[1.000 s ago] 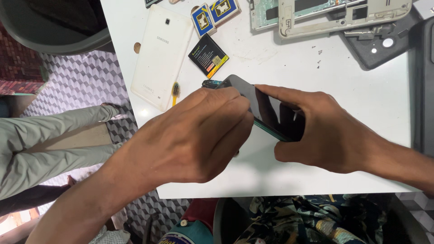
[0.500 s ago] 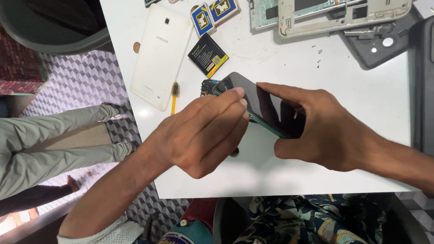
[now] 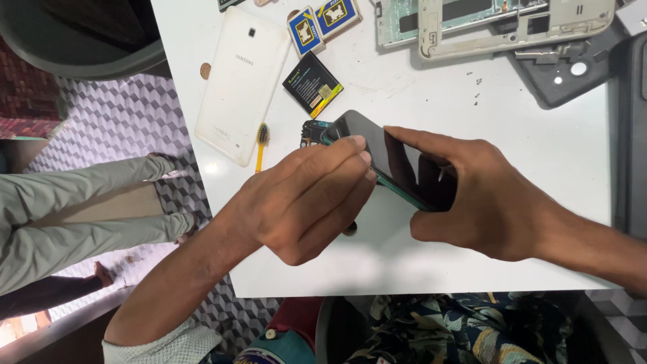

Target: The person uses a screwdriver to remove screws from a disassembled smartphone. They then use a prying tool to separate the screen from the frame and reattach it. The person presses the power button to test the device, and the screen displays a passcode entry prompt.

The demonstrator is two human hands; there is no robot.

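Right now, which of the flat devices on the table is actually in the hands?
The dark phone with the teal edge, held between the left hand and right hand. The white tablet back and the pale stripped frames lie untouched farther up the table.

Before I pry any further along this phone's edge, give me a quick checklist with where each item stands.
1. Right hand pins the dark phone on the white table: ok.
2. Left hand fingertips at the phone's near edge: ok.
3. Pry tool seated in the seam: cannot tell, fingers hide it.
4. Screen free of cracks: cannot tell, only glare shows.
5. Loose battery and white back cover lie apart from the phone: ok.
6. Yellow brush lies apart from the hands: ok.
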